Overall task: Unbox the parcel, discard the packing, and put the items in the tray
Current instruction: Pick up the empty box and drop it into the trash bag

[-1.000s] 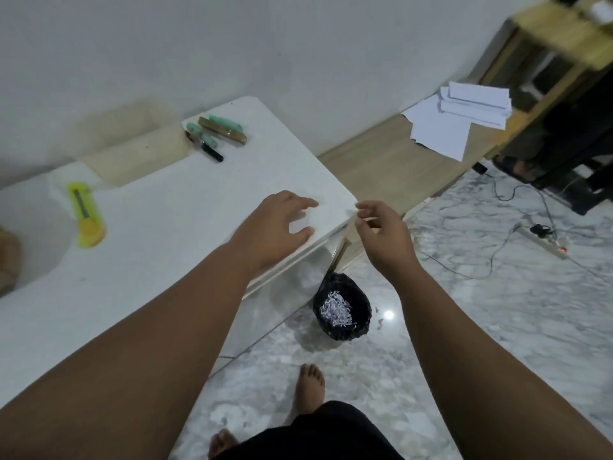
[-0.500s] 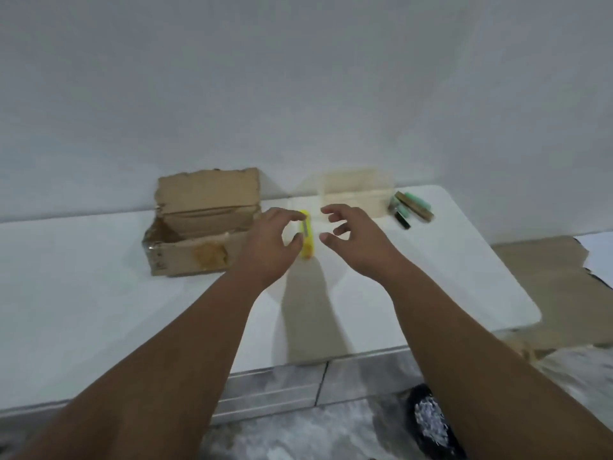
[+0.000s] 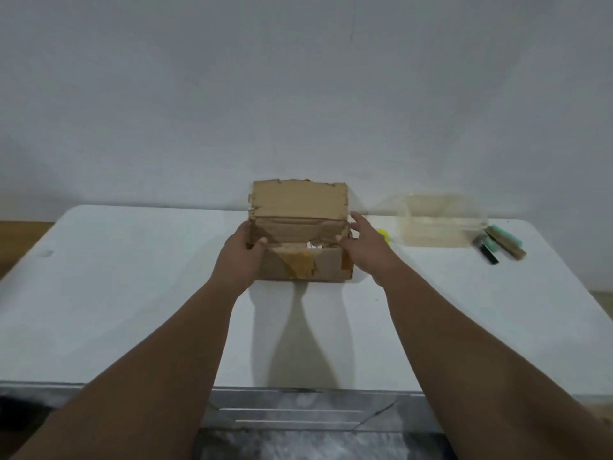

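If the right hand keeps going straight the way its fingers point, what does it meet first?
Probably the upright back flap of the open brown cardboard box; the right hand already sits at the box's right end, fingers aimed up-left. Depth is unclear.

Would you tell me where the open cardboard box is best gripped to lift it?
Probably by its two short end walls, one hand from each side. The cardboard box sits square on the table, lid flap standing up behind, and the left hand and right hand already flank those ends.
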